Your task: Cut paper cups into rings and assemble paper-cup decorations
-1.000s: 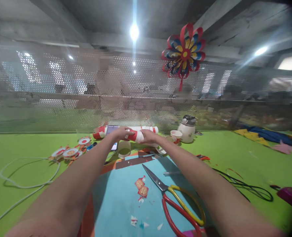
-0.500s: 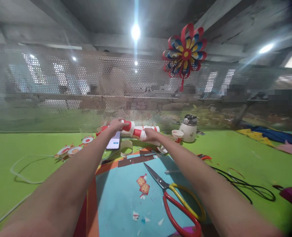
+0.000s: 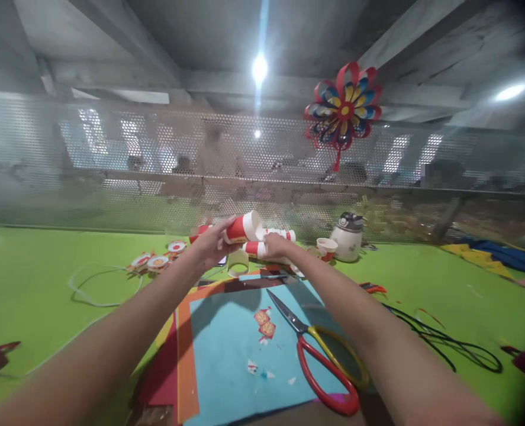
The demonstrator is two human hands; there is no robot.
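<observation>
In my left hand (image 3: 215, 242) is a red-and-white paper cup (image 3: 239, 229), tilted on its side with its open mouth to the right. My right hand (image 3: 276, 245) is closed around the white end of another red-and-white paper cup (image 3: 254, 249), which lies just below the first; its fingers are partly hidden. Behind that hand lie more nested paper cups (image 3: 284, 235). A cut cream ring (image 3: 238, 264) stands under the left cup. The phone (image 3: 222, 259) beside it is mostly covered by my left hand.
Large scissors (image 3: 306, 337) with red and yellow handles lie on blue paper (image 3: 226, 343), among small scraps. Decorated discs (image 3: 158, 263) lie to the left. An upright paper cup (image 3: 327, 247) and a white bottle (image 3: 348, 236) stand at the right. A dark cable (image 3: 444, 340) coils at the far right.
My left hand has lifted its cup and turned its mouth toward me and to the right, apart from the lower cup. My right hand stays on the lower cup. The view has shifted left.
</observation>
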